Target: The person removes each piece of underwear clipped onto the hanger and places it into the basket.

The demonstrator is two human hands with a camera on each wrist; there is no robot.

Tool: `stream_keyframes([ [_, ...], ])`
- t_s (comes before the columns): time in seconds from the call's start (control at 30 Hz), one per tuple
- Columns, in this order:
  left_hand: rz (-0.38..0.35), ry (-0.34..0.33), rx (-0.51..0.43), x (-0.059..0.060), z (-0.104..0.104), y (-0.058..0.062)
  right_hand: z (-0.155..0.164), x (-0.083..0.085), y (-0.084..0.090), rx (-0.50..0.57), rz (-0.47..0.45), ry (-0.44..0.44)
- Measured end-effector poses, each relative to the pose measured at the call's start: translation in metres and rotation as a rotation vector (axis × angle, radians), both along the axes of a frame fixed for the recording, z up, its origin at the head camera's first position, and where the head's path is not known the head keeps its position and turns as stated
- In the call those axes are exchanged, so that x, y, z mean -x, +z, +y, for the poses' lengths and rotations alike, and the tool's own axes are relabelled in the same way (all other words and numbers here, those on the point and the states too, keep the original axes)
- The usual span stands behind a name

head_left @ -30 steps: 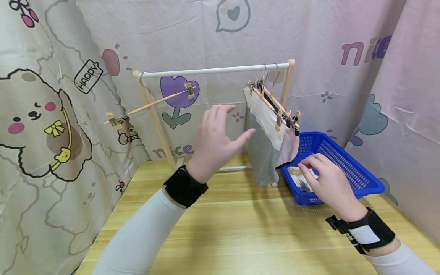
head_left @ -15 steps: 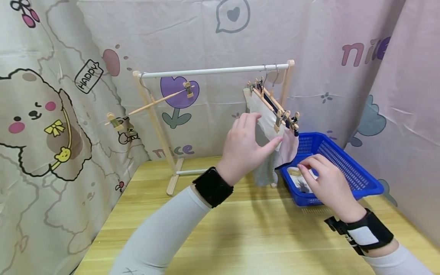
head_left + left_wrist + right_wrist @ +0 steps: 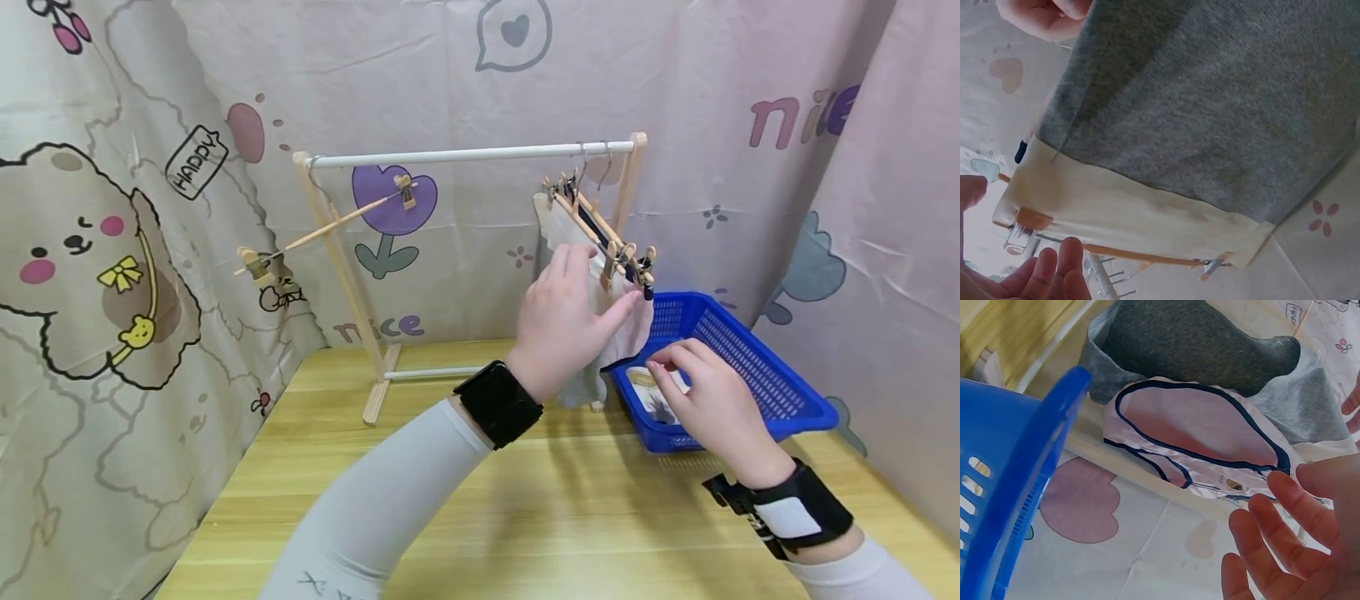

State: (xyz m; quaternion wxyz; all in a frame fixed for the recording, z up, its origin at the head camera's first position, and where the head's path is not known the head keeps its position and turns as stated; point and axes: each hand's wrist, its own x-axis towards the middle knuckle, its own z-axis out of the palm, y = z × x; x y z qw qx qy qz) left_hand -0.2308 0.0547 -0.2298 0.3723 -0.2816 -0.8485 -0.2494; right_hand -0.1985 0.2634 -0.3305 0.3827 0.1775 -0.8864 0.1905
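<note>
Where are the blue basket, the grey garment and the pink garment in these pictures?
Blue basket [image 3: 750, 367], head view: its perforated side wall.
Grey garment [image 3: 1210, 112], left wrist view: the middle of its grey cloth.
Pink garment [image 3: 1200, 428], right wrist view: pink cloth inside its dark-edged opening.

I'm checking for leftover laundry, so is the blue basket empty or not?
Not empty: the head view shows a white cloth inside the blue basket, partly behind the right hand.
</note>
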Motion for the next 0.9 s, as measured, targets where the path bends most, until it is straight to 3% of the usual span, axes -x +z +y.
stream_keyframes([
  [0.33, -0.006, 0.023, -0.009, 0.005, 0.005, -0.002, -0.002, 0.001, 0.003, 0.01, -0.006, -0.008],
  [0.9, 0.016, 0.04, -0.02, 0.011, 0.007, 0.008, -0.006, 0.002, 0.002, 0.009, 0.005, -0.002],
])
